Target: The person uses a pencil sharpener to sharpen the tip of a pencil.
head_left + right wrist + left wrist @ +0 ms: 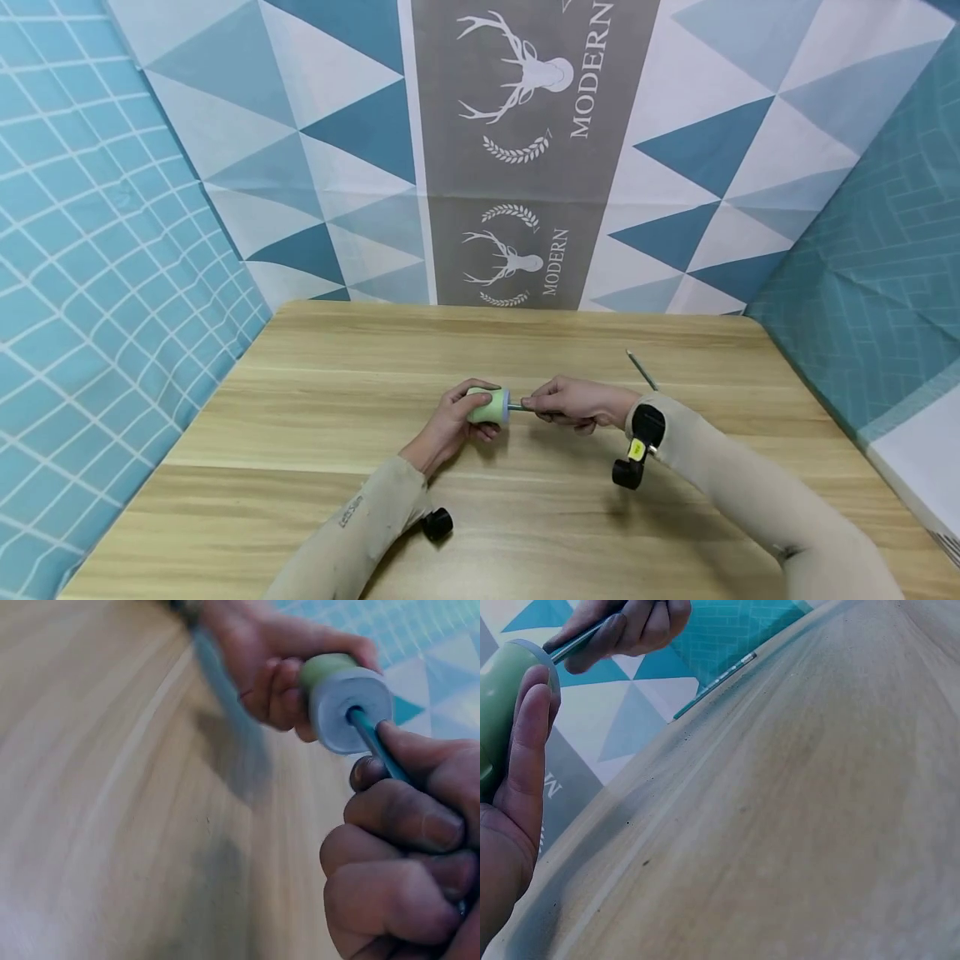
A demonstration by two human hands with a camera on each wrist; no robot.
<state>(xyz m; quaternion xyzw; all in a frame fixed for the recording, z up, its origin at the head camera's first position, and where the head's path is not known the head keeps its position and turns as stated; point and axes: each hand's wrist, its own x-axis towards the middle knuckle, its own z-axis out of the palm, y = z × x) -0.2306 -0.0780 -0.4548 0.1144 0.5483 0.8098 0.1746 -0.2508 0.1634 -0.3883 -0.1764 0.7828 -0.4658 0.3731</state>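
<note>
1. My left grip curls round a green sharpener, pale end toward my right grip.
2. My right grip pinches a pencil, its end in the sharpener's hole.
3. Beyond that grip, another pencil lies on the tabletop.

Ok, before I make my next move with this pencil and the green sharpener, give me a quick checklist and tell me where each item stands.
1. Left grip secure on the green sharpener: ok, thumb and fingers are around it.
2. Right grip holding the pencil: ok, it is pinched close to the sharpener.
3. Pencil in the hole of the pale end: ok, it enters there in the right wrist view.
4. Pencil point sharp: cannot tell, the tip is hidden inside.
5. Second pencil out of the grips: ok, it lies on the table, unheld.
</note>
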